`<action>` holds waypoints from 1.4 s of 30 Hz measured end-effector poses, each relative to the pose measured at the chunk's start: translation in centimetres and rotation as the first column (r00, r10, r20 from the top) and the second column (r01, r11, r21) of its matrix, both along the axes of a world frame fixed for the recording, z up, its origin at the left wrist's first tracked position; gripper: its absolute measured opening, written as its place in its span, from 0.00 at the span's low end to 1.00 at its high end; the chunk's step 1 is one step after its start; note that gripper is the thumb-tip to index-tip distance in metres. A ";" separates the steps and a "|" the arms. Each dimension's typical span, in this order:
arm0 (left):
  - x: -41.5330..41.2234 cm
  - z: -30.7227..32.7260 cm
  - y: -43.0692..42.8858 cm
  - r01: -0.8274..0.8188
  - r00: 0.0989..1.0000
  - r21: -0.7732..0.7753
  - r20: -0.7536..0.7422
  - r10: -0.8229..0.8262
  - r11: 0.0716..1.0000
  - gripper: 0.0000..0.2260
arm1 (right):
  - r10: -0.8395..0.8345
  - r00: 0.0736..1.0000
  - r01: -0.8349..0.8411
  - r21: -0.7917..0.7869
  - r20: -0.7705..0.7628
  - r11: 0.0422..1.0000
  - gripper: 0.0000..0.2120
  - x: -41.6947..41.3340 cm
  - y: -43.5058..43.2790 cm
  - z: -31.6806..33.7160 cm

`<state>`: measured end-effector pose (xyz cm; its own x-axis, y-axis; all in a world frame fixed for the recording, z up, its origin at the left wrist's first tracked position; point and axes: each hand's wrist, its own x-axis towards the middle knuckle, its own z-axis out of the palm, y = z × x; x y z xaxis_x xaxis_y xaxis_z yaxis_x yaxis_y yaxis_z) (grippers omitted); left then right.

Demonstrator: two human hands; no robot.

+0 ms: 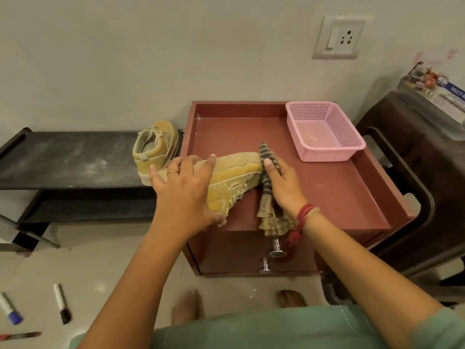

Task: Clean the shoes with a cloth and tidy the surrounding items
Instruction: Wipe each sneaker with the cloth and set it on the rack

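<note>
on the red worktop [327,192] the left hand [186,195] grips a shoe [234,177] lying on its side, fingers [206,163] curled round it, while the right hand [281,187] clamps a cloth [268,157] against its toe, the other shoe [156,149] just left of the worktop.

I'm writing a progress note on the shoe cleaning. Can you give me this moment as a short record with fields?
left hand: grips the tan shoe, tipped on its side over the red cabinet top
right hand: holds the striped cloth against one end of that shoe
second shoe: upright on the black bench, untouched
pink basket: back right of the cabinet top
markers: loose on the floor, lower left
</note>
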<state>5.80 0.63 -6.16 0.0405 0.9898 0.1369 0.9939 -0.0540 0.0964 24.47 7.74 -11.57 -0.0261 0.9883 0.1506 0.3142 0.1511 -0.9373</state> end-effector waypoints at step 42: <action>-2.4 0.2 0.3 0.035 0.958 0.075 0.280 -0.055 0.997 0.54 | 0.131 0.939 -0.208 0.222 0.318 0.953 0.19 -1.7 -2.4 -1.2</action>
